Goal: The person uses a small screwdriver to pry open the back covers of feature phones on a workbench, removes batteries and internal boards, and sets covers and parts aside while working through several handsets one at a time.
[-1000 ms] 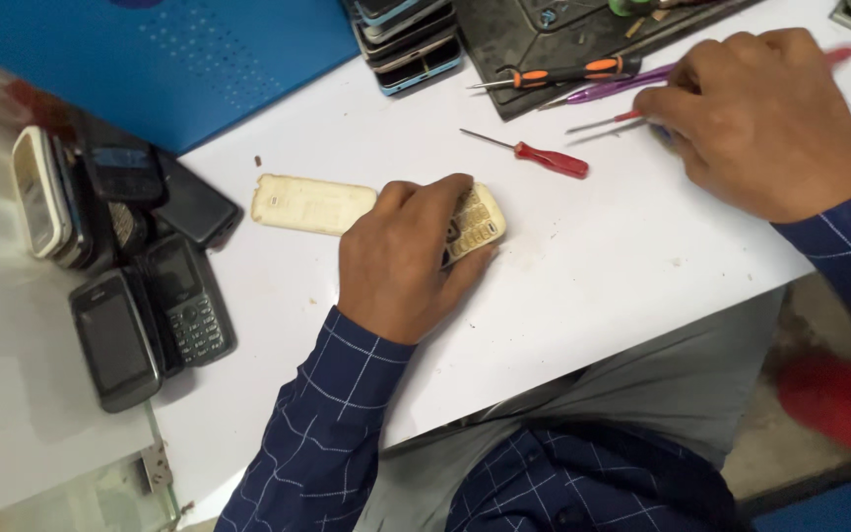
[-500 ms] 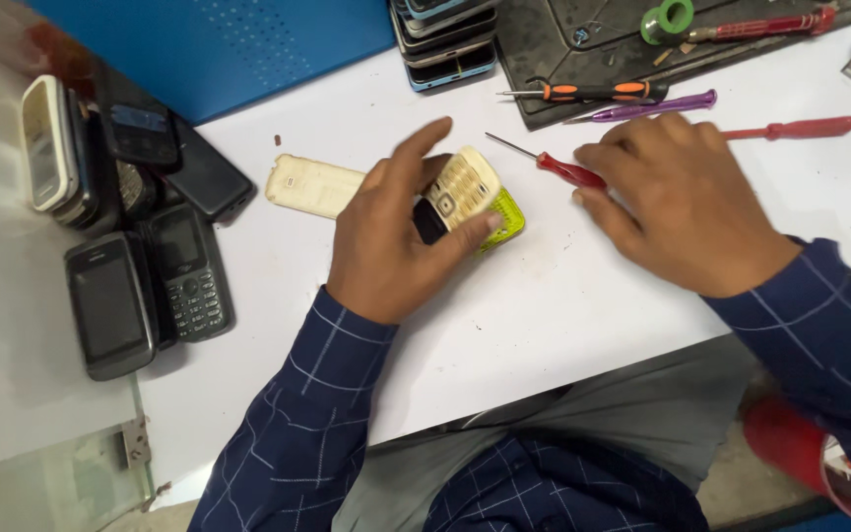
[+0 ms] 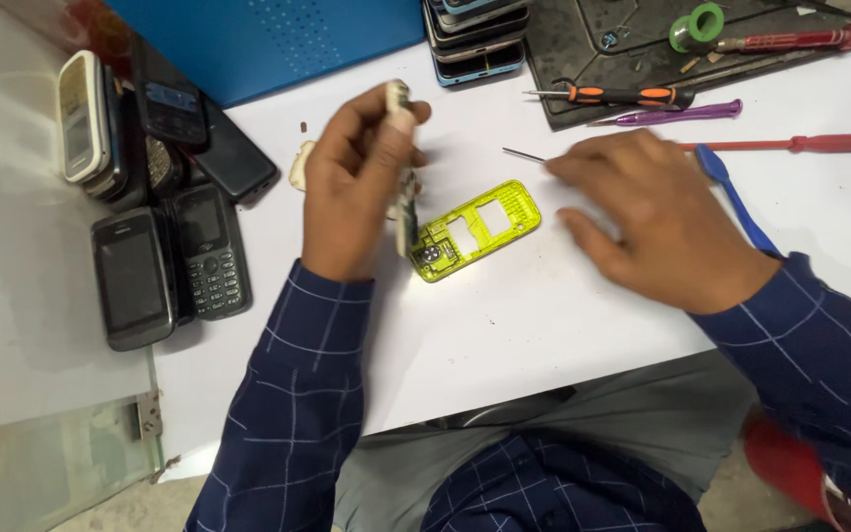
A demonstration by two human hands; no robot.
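Since a moment ago, your left hand [image 3: 352, 187] has lifted up off the white table [image 3: 504, 325], and the phone has come apart. You are pinching a thin phone part [image 3: 403, 163] between your thumb and fingers, and it stands on its edge, up in the air. It is blurry, so you cannot tell just what piece it is. Right beside it, flat on the table, lies the yellow-green phone frame [image 3: 475, 229], with two square holes in it and small metal bits at its near end. No hand is touching that frame now. Your right hand [image 3: 657, 222] has moved down and rests on the table just to the right of the frame, with the fingers bent and close together. A thin metal tip [image 3: 524, 155] pokes out past your fingers, so you seem to be holding a small screwdriver, but your hand hides its handle. A blue plastic tool [image 3: 736, 202] sticks out from behind that hand. Past it lie a long red screwdriver [image 3: 790, 144], a purple tool [image 3: 677, 113] and an orange and black screwdriver [image 3: 613, 96]. A pale phone cover [image 3: 297, 166] peeks out behind your left hand. To your left is a pile of old phones [image 3: 150, 197], well apart from the frame.
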